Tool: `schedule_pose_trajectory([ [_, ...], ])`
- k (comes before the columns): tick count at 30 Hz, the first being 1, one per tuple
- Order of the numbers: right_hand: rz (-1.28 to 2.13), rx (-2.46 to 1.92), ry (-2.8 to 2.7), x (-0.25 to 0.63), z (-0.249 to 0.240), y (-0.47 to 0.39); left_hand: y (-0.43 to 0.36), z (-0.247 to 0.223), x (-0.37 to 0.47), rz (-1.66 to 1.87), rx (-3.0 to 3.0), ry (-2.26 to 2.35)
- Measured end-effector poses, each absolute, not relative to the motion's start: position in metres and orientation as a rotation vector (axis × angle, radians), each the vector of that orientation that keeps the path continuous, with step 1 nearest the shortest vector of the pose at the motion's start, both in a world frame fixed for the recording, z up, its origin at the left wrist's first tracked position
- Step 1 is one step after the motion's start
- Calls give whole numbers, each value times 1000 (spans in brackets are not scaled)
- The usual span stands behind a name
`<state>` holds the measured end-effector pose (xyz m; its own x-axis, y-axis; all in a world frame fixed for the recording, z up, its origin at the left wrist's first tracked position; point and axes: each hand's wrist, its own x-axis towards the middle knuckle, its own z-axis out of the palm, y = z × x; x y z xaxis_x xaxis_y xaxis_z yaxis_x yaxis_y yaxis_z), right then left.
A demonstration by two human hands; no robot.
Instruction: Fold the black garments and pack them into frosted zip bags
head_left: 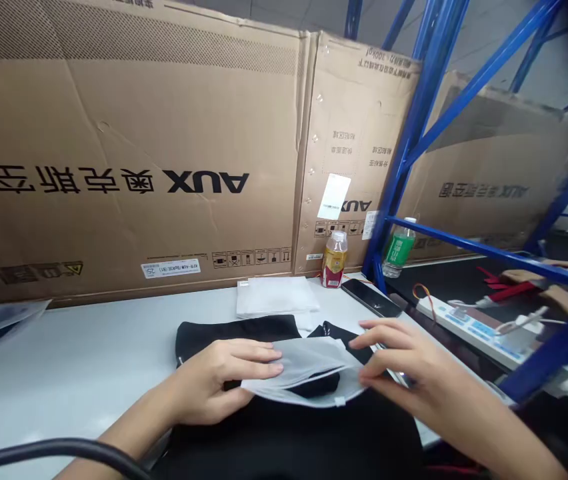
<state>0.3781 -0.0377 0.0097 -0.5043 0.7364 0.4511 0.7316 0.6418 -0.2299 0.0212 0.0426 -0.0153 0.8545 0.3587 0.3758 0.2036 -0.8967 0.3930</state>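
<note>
Nearly closed, my left fingers (259,369) hold the frosted bag (309,357) at nine o'clock; my right fingers (389,361), partly fanned, pinch three. Between them its long axis runs nine-to-three, mouth gaping toward six.

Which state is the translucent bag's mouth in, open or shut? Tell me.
Open: the translucent bag's edges stand apart, with black cloth visible between them.

Upside-down AUX, big and black, across the large carton (164,120) at left, handling pictograms (251,258) below! AUX again, with 300kgf up top, on the narrow cardboard panel (364,120) right of centre; the right-hand carton (504,147), though blurred, seems to read AUX too.
</note>
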Motion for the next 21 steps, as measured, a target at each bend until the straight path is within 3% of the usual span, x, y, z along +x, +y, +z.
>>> schedule_pose_trajectory([
  [4,-57,-1195,-2251,399,16,-42,40,-18,24,723,2618,462],
  [13,-155,-1125,-2433,311,-7,-32,30,-18,37,766,2680,423],
  [21,309,-943,-2081,336,11,-53,27,-18,49,736,2827,556],
])
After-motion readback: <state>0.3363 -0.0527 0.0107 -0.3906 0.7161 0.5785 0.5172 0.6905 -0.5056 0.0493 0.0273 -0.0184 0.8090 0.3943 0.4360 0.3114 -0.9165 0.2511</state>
